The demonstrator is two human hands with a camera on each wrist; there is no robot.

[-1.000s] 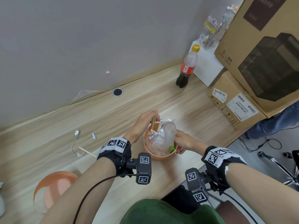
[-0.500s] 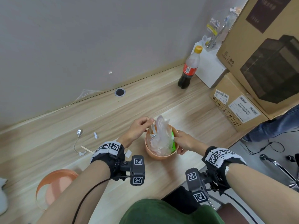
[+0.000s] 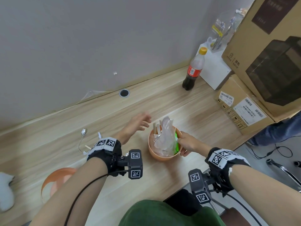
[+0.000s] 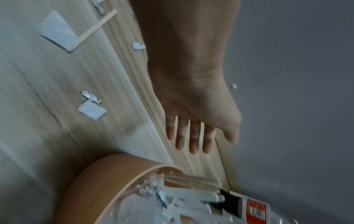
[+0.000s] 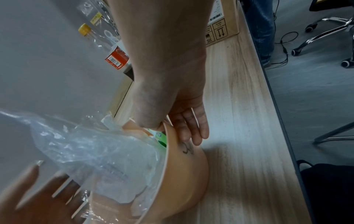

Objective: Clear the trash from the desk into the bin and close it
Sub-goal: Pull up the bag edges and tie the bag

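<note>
The orange bin (image 3: 156, 156) stands near the desk's front edge, stuffed with a clear plastic bag (image 3: 164, 137), wooden sticks (image 3: 155, 128) and a green packet (image 3: 176, 141). My right hand (image 3: 185, 143) grips the bin's right rim (image 5: 187, 174), thumb inside and fingers against the outer wall. My left hand (image 3: 138, 122) hovers just left of the bin, fingers (image 4: 191, 136) straight and holding nothing. Left on the desk are a foil scrap (image 4: 90, 96), white paper bits (image 4: 91, 112), a paper slip (image 4: 56, 30) and a wooden stick (image 4: 93, 29). The orange lid (image 3: 58, 178) lies far left.
A cola bottle (image 3: 193, 70) stands at the back right beside a white box (image 3: 215, 74) and stacked cardboard boxes (image 3: 241, 108). A cable hole (image 3: 124, 92) is by the wall. Another person's leg (image 3: 276, 129) and chair legs are off the desk's right side.
My left hand let go of the wooden sticks in the bin, drew back to the left and opened. The plastic bag has sprung up taller. The right hand kept its hold on the rim.
</note>
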